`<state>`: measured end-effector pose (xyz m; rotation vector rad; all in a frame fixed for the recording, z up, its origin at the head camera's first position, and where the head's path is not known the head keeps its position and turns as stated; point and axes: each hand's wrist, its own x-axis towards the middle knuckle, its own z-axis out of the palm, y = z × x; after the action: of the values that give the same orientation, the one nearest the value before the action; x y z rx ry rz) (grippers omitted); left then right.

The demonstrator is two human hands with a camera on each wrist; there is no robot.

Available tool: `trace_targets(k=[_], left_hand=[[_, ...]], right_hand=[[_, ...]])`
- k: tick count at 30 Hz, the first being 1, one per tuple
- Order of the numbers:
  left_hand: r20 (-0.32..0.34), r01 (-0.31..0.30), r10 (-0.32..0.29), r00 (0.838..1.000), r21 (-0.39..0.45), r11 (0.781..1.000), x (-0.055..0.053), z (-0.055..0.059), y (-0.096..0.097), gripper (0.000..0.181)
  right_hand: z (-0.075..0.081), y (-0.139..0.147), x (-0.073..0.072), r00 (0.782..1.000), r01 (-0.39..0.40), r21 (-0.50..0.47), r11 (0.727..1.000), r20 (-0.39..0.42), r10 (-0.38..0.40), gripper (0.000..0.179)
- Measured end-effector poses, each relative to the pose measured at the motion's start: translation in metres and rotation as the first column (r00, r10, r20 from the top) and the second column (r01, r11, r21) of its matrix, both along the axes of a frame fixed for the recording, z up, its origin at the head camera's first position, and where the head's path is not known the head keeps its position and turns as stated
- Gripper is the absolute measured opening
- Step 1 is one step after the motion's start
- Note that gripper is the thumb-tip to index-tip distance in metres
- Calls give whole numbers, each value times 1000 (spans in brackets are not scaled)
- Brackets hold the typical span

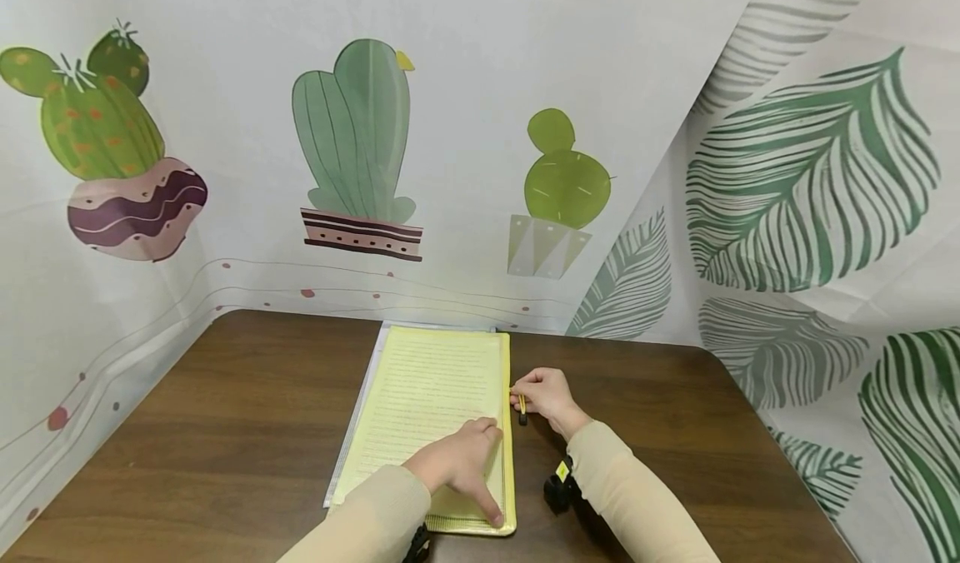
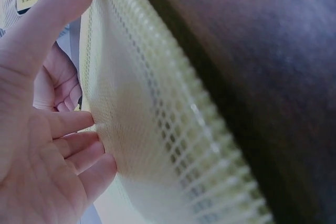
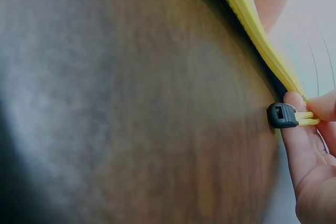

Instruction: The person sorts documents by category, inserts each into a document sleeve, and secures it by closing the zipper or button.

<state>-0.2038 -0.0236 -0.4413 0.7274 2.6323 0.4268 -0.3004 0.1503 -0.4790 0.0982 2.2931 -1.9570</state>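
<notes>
A yellow mesh zipper pouch (image 1: pixel 435 380) lies flat on the table, and lines of print show through it. My left hand (image 1: pixel 467 459) rests on its near right part, thumb spread toward the near corner. In the left wrist view, the fingers (image 2: pixel 79 148) touch the mesh (image 2: pixel 136 93) without wrapping round it. At the pouch's right edge, my right hand (image 1: pixel 547 395) pinches the zipper pull (image 1: pixel 522 413), a yellow cord with a black end. The right wrist view shows that black end (image 3: pixel 282 115) beside the yellow zipper edge (image 3: pixel 252 24).
Beneath the pouch, a whitish edge (image 1: pixel 351 442) sticks out along its left side. The brown wooden table (image 1: pixel 247 430) meets a white cloth backdrop (image 1: pixel 465 288) printed with cacti and leaves. A black wrist device (image 1: pixel 558 492) hangs under the right sleeve.
</notes>
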Motion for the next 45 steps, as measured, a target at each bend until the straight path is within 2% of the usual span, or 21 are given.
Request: trace_targets(k=[15,21,29,37,45], left_hand=[[4,-7,7,1000,5,1000,-1,0,0,118],[-1,0,0,1000,-2,1000,-2,0,-1,118],[-10,-1,1,1000,-18,1000,-1,2,0,118],[-9,-5,5,1000,-31,999,0,4,2,117],[-17,-4,3,1000,-32,999,1,3,3,118]], right_hand=[[0,-1,-10,1000,-2,-14,1000,-8,2,6],[-1,-1,-15,1000,-6,-24,1000,-5,6,10],[2,-3,-15,999,34,-1,999,-17,-34,6],[0,-2,-21,1000,25,-35,999,-10,-26,9],[1,-3,-24,999,51,-16,999,-10,-51,7]])
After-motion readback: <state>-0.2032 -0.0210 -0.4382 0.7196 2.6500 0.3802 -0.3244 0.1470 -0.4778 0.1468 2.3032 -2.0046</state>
